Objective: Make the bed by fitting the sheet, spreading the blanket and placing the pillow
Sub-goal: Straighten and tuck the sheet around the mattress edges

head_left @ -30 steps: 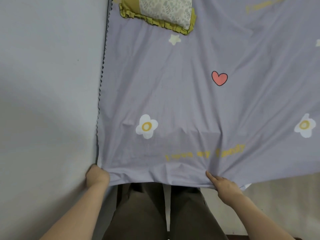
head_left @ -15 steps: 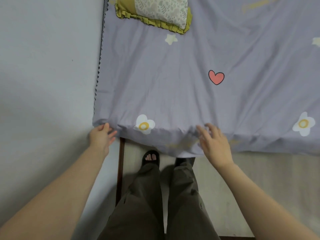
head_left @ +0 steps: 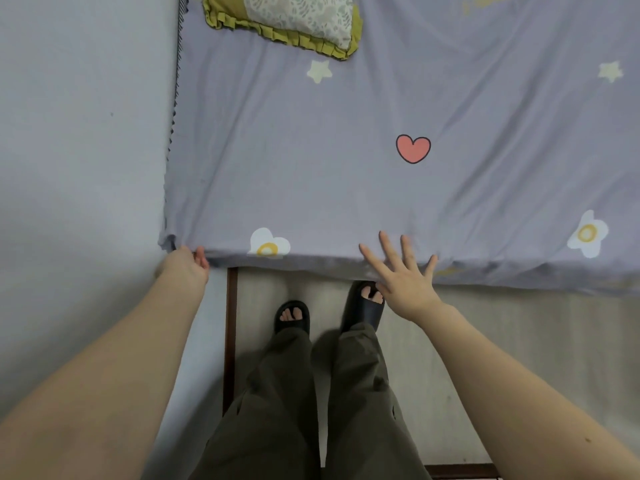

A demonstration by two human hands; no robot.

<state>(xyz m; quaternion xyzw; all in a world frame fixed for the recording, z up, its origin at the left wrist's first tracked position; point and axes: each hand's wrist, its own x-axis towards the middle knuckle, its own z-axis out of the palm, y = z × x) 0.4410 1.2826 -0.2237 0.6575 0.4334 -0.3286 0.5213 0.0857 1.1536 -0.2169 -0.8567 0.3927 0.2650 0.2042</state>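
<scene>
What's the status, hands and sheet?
Left hand curled at sheet corner, grip unclear. Right hand open, flat on near edge. Pillow at head. Nothing blocking.

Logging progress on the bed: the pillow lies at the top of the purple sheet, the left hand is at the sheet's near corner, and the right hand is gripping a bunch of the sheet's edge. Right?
Not quite. The head view shows the right hand open, fingers spread flat at the sheet's edge, gripping nothing. The pillow and left hand are as you say.

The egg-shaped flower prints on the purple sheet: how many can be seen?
2. One flower print lies at the sheet's near edge, between the two hands. The other flower print is far to the right. More may lie outside the view.
</scene>
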